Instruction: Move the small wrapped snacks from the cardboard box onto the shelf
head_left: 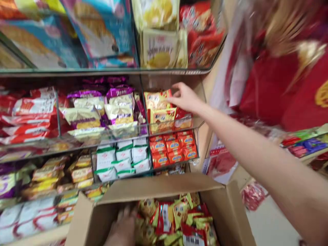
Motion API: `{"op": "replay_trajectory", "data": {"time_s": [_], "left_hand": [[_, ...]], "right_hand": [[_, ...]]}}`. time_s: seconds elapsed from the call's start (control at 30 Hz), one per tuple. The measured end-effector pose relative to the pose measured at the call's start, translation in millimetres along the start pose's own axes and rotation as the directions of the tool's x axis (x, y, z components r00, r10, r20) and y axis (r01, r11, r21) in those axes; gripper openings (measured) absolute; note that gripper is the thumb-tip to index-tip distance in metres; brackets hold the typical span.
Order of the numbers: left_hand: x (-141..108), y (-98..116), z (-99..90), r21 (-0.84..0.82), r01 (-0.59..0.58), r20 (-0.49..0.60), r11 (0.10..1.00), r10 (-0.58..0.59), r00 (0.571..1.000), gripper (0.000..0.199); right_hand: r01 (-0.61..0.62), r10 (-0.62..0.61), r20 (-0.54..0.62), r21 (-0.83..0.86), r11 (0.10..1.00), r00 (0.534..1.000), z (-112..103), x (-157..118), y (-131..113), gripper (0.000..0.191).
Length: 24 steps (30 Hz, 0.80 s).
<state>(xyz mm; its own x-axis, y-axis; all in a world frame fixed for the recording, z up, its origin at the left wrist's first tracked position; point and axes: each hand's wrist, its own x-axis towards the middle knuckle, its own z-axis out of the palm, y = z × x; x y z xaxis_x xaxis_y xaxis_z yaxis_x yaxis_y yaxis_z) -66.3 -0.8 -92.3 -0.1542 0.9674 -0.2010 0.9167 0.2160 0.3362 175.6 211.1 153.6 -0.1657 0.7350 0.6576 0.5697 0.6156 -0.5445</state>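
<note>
My right hand (186,98) reaches into a shelf compartment at the upper middle. Its thumb lies at the right edge of a yellow-and-red snack packet (157,100), and its curled fingers are apart from the thumb. A second yellow packet (162,119) stands in front of that one, behind the clear shelf lip. Below, an open cardboard box (164,187) holds many small yellow and red snack packets (180,212). My left hand (122,227) is inside the box on its left side, beside the packets. Motion blur and shade hide what its fingers do.
Purple-and-cream packets (120,106) fill the compartment to the left. Green-and-white packets (123,155) and red packets (174,148) sit one shelf lower. A glass shelf edge (107,71) runs above my right hand. Red bags (271,82) hang blurred at the right.
</note>
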Motion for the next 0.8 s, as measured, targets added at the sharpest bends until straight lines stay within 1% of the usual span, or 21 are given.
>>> {"op": "replay_trajectory", "data": {"time_s": [0.07,0.13,0.23,0.3,0.37,0.43,0.47,0.5,0.53,0.57,0.6,0.63,0.67,0.7,0.73,0.77,0.8], "left_hand": [[10.4,-8.1,12.1,0.096,0.068,-0.002,0.993,-0.068,0.998,0.041],[19.4,-8.4,22.3,0.145,0.106,-0.023,0.984,-0.104,0.994,0.037],[31.0,2.6,33.0,0.142,0.098,-0.048,0.985,-0.092,0.995,0.029],[37.9,10.7,37.9,0.106,0.073,-0.047,0.992,-0.069,0.997,0.032],[43.1,14.6,40.6,0.05,0.071,-0.02,0.996,-0.07,0.997,0.029],[43.6,13.7,39.8,-0.037,0.063,0.02,0.997,-0.063,0.998,0.023],[41.0,12.3,37.9,-0.09,0.048,0.033,0.995,-0.046,0.998,0.022],[36.0,10.9,34.9,-0.148,0.025,0.033,0.989,-0.02,0.999,0.021],[28.5,10.0,31.1,-0.209,-0.003,0.022,0.978,0.008,1.0,0.022],[18.9,10.2,26.6,-0.266,-0.03,0.007,0.964,0.033,0.999,0.023],[7.5,11.9,21.7,-0.318,-0.057,-0.006,0.946,0.058,0.998,0.026],[-4.7,15.1,16.8,-0.384,-0.075,0.002,0.92,0.081,0.997,0.029],[-17.1,20.1,12.2,-0.462,-0.088,0.025,0.882,0.112,0.993,0.032],[-28.8,26.6,8.3,-0.575,-0.086,0.064,0.813,0.15,0.987,0.035],[-39.2,34.3,5.2,-0.699,-0.052,0.11,0.713,0.179,0.978,0.037],[-48.1,42.6,3.4,-0.789,-0.017,0.142,0.614,0.209,0.968,0.038],[-55.2,50.9,2.8,-0.852,0.015,0.151,0.524,0.218,0.964,0.04]], "right_hand": [[0.027,-0.027,0.001,-0.004,1.0,1.0,-0.2,-2.5,6.8,0.06],[0.033,-0.033,-0.002,-0.029,0.999,0.999,-1.4,-5.3,10.3,0.06],[0.047,-0.053,-0.076,-0.081,0.996,0.996,-7.6,-15.1,5.9,0.058],[0.111,-0.126,-0.149,-0.101,0.989,0.981,-14.3,-31.3,-2.5,0.05],[0.201,-0.223,-0.228,-0.114,0.973,0.948,-21.2,-59.8,-12.2,0.036],[0.278,-0.299,-0.303,-0.111,0.954,0.905,-24.9,-102.6,-20.0,0.023],[0.299,-0.315,-0.317,-0.098,0.949,0.895,-24.5,-128.8,-22.3,0.019],[0.313,-0.319,-0.307,-0.069,0.947,0.897,-21.9,-157.1,-23.4,0.02],[0.319,-0.315,-0.276,-0.029,0.947,0.908,-17.0,-186.5,-23.2,0.024],[0.292,-0.285,-0.148,0.027,0.956,0.947,-9.6,-215.5,-22.0,0.031],[0.213,-0.213,-0.011,0.096,0.972,0.977,0.0,-243.0,-20.1,0.033],[0.066,-0.076,0.072,0.134,0.989,0.995,11.3,-267.5,-17.9,0.029],[-0.113,0.085,0.16,0.172,0.979,0.983,23.6,-288.2,-15.8,0.023],[-0.289,0.242,0.223,0.21,0.934,0.944,36.2,-304.5,-14.1,0.021],[-0.437,0.375,0.264,0.244,0.866,0.889,48.2,-316.3,-13.0,0.02],[-0.543,0.471,0.286,0.28,0.792,0.834,58.9,-324.1,-12.5,0.021],[-0.606,0.537,0.284,0.314,0.731,0.795,68.0,-328.3,-12.5,0.024]]}}
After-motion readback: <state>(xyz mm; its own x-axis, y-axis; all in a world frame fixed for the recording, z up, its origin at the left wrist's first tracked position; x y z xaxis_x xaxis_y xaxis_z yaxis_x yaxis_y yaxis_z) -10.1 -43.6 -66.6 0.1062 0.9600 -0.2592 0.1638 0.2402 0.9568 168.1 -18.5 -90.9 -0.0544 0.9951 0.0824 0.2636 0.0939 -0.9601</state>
